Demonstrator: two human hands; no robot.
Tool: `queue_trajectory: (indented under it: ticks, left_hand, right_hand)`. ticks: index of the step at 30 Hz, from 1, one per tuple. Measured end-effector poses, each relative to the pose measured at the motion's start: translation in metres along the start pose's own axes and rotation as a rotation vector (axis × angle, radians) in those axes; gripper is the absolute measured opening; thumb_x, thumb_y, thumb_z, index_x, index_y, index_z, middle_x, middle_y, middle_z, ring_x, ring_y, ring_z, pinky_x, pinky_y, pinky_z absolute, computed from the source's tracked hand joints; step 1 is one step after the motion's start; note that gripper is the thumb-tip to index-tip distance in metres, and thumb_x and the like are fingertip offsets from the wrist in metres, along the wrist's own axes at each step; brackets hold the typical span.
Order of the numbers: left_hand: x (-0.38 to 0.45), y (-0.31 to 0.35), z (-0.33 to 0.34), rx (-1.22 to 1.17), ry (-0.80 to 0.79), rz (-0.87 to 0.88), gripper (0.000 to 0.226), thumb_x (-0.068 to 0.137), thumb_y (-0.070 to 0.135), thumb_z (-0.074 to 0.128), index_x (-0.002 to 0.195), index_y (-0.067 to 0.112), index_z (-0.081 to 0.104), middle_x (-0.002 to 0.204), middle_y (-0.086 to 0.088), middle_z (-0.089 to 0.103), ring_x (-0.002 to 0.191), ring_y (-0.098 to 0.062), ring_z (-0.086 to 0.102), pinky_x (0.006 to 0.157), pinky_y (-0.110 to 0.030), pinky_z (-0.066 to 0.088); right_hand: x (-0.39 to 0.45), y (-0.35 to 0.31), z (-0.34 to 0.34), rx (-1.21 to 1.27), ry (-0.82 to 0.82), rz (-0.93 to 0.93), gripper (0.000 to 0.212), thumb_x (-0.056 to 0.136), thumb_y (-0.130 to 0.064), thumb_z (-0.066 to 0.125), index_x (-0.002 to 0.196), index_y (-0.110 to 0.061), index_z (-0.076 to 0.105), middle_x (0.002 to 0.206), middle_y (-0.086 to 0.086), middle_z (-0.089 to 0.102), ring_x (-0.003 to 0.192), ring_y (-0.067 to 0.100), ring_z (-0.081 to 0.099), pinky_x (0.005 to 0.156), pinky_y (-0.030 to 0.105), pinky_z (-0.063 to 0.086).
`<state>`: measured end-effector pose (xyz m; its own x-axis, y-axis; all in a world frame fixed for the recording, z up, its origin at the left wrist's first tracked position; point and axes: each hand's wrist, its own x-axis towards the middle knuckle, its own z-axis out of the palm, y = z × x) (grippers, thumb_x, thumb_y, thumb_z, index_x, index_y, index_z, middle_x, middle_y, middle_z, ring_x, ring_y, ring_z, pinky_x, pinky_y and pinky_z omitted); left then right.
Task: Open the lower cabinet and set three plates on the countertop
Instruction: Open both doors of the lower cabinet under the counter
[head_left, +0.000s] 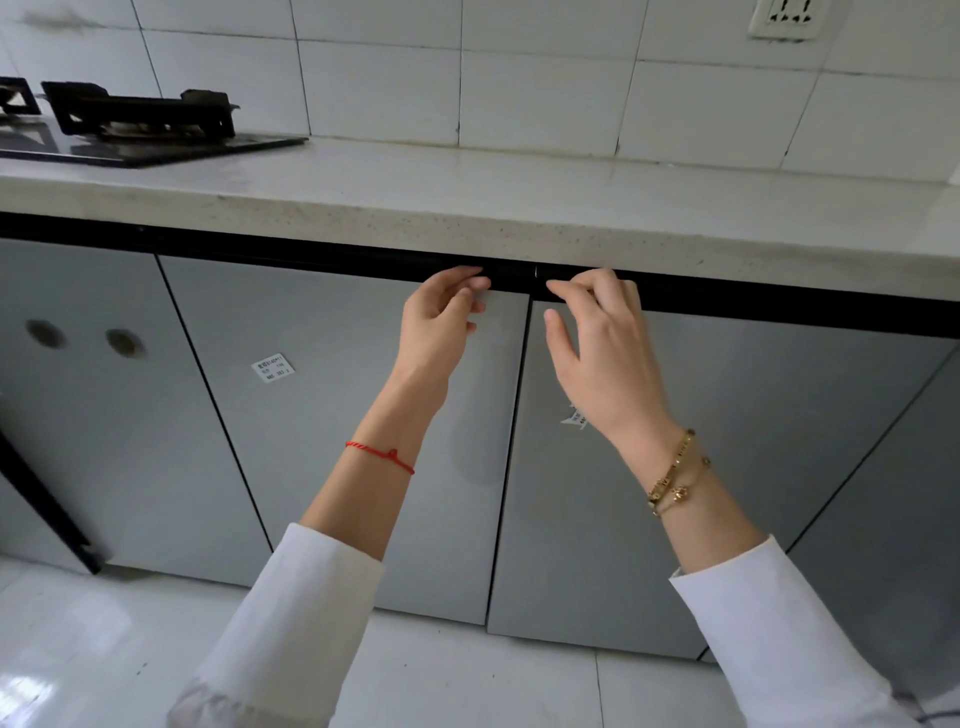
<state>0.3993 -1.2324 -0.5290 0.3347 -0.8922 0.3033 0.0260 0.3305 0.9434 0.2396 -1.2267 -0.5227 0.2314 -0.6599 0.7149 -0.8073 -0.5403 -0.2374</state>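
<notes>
Two grey lower cabinet doors meet at a seam in the middle of the view, both closed: the left door (332, 415) and the right door (727, 457). My left hand (441, 327) reaches to the top right corner of the left door, fingertips curled at the black handle strip (511, 273) under the counter. My right hand (602, 348) is at the top left corner of the right door, fingers spread and bent toward the same strip. Neither hand holds anything. The pale stone countertop (467, 197) runs above. No plates are visible.
A black gas hob (140, 130) sits on the countertop at the far left. A further grey door with two round holes (83, 364) is on the left. A wall socket (787, 18) is at the top right. White tiled floor (104, 649) lies below.
</notes>
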Motion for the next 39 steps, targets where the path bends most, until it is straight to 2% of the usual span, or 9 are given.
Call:
queue_trajectory:
  ticks: [9, 14, 17, 20, 24, 27, 29, 35, 39]
  left_hand:
    - [-0.034, 0.008, -0.014, -0.012, 0.006, 0.057, 0.028, 0.094, 0.0, 0.043, 0.109, 0.016, 0.062, 0.089, 0.01, 0.062, 0.074, -0.001, 0.057, 0.069, -0.017, 0.042]
    - [-0.062, 0.017, -0.025, -0.02, -0.01, 0.07, 0.022, 0.096, 0.007, 0.049, 0.109, 0.019, 0.062, 0.087, 0.012, 0.061, 0.075, 0.001, 0.057, 0.07, -0.015, 0.043]
    - [-0.08, 0.019, -0.032, -0.004, 0.01, 0.095, 0.023, 0.095, 0.01, 0.053, 0.115, 0.019, 0.062, 0.083, 0.016, 0.059, 0.077, 0.002, 0.056, 0.069, -0.012, 0.045]
    - [-0.106, 0.016, -0.039, 0.155, 0.113, 0.21, 0.032, 0.092, 0.009, 0.056, 0.119, 0.023, 0.063, 0.096, 0.01, 0.06, 0.083, -0.001, 0.056, 0.074, -0.015, 0.045]
    - [-0.143, 0.004, -0.044, 0.426, 0.193, 0.406, 0.053, 0.088, 0.023, 0.066, 0.137, 0.025, 0.048, 0.123, 0.007, 0.05, 0.113, -0.01, 0.05, 0.092, -0.026, 0.046]
    - [-0.159, -0.007, -0.045, 0.585, 0.223, 0.491, 0.072, 0.085, 0.03, 0.069, 0.147, 0.019, 0.035, 0.141, 0.003, 0.041, 0.131, -0.012, 0.037, 0.109, -0.025, 0.035]
    - [-0.167, -0.013, -0.045, 0.64, 0.24, 0.514, 0.079, 0.083, 0.029, 0.07, 0.15, 0.014, 0.029, 0.149, 0.0, 0.035, 0.138, -0.013, 0.03, 0.114, -0.026, 0.03]
    - [-0.185, -0.026, -0.06, 0.723, 0.38, 0.598, 0.076, 0.087, 0.015, 0.068, 0.15, 0.005, 0.026, 0.156, -0.006, 0.027, 0.145, -0.016, 0.023, 0.118, -0.035, 0.028]
    - [-0.198, -0.03, -0.08, 0.73, 0.431, 0.626, 0.067, 0.093, 0.015, 0.059, 0.15, 0.005, 0.025, 0.158, -0.005, 0.026, 0.146, -0.018, 0.024, 0.119, -0.037, 0.027]
  right_hand:
    - [-0.013, -0.013, -0.003, 0.055, -0.024, -0.057, 0.042, 0.099, -0.02, 0.046, 0.139, -0.012, 0.048, 0.119, 0.007, 0.058, 0.106, 0.026, 0.048, 0.098, 0.035, 0.039]
    - [-0.026, -0.025, -0.01, 0.242, 0.04, -0.099, 0.034, 0.098, -0.013, 0.049, 0.131, -0.008, 0.054, 0.118, 0.004, 0.062, 0.11, 0.022, 0.052, 0.097, 0.021, 0.035]
    - [-0.035, -0.032, -0.013, 0.3, 0.074, -0.152, 0.031, 0.097, -0.011, 0.051, 0.127, -0.008, 0.057, 0.115, 0.003, 0.063, 0.109, 0.019, 0.053, 0.097, 0.023, 0.04]
    - [-0.044, -0.04, -0.013, 0.33, 0.104, -0.206, 0.029, 0.097, -0.013, 0.052, 0.124, -0.008, 0.058, 0.114, 0.002, 0.063, 0.11, 0.018, 0.054, 0.097, 0.026, 0.044]
    - [-0.055, -0.049, -0.012, 0.351, 0.168, -0.282, 0.029, 0.096, -0.016, 0.056, 0.123, -0.006, 0.059, 0.112, 0.004, 0.065, 0.109, 0.019, 0.055, 0.096, 0.03, 0.047]
    - [-0.063, -0.056, -0.011, 0.359, 0.184, -0.341, 0.032, 0.095, -0.017, 0.058, 0.126, -0.006, 0.058, 0.114, 0.004, 0.065, 0.11, 0.019, 0.056, 0.096, 0.032, 0.049]
    - [-0.069, -0.063, -0.011, 0.371, 0.192, -0.378, 0.033, 0.096, -0.017, 0.058, 0.127, -0.006, 0.058, 0.115, 0.005, 0.064, 0.111, 0.019, 0.056, 0.096, 0.033, 0.049]
    - [-0.083, -0.094, -0.01, 0.408, 0.223, -0.496, 0.031, 0.095, -0.013, 0.058, 0.125, -0.004, 0.06, 0.114, 0.007, 0.065, 0.11, 0.019, 0.055, 0.095, 0.033, 0.048]
    - [-0.087, -0.115, -0.007, 0.45, 0.218, -0.574, 0.031, 0.095, -0.014, 0.059, 0.124, -0.003, 0.061, 0.114, 0.009, 0.065, 0.11, 0.022, 0.056, 0.094, 0.036, 0.049]
